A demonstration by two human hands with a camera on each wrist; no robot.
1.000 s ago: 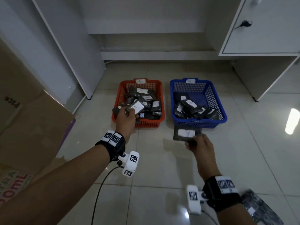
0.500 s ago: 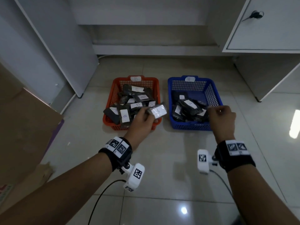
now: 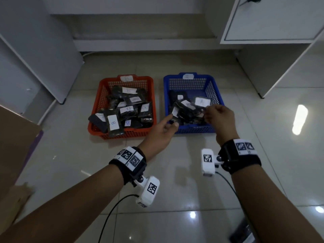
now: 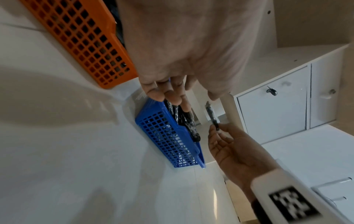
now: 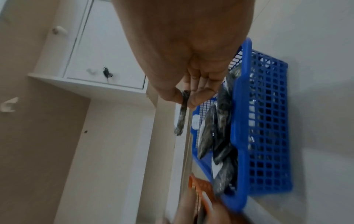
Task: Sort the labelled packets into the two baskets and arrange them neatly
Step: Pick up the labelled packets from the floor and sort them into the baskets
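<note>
An orange basket (image 3: 122, 135) holds several dark packets labelled B. To its right, a blue basket (image 3: 192, 129) holds dark packets labelled A. My left hand (image 3: 172, 122) reaches over the blue basket's front left corner with fingers straight and holds nothing. My right hand (image 3: 206, 111) pinches a dark packet labelled A (image 3: 202, 102) by its near edge, above the blue basket's right side. In the left wrist view my left hand (image 4: 172, 97) hangs over the blue basket (image 4: 166, 136). The right wrist view shows my right hand (image 5: 185, 101) with thumb and forefinger on the packet (image 5: 182, 118), seen edge-on.
Both baskets stand on a glossy tiled floor. A cardboard box (image 3: 15, 146) lies at the left. A white cabinet (image 3: 271, 20) overhangs the back right. Another dark packet (image 3: 243, 232) lies on the floor by my right forearm.
My left hand has swung right from the orange basket's front to the blue basket and no longer holds its labelled packet. My right hand stays over the blue basket, pinching a packet.
</note>
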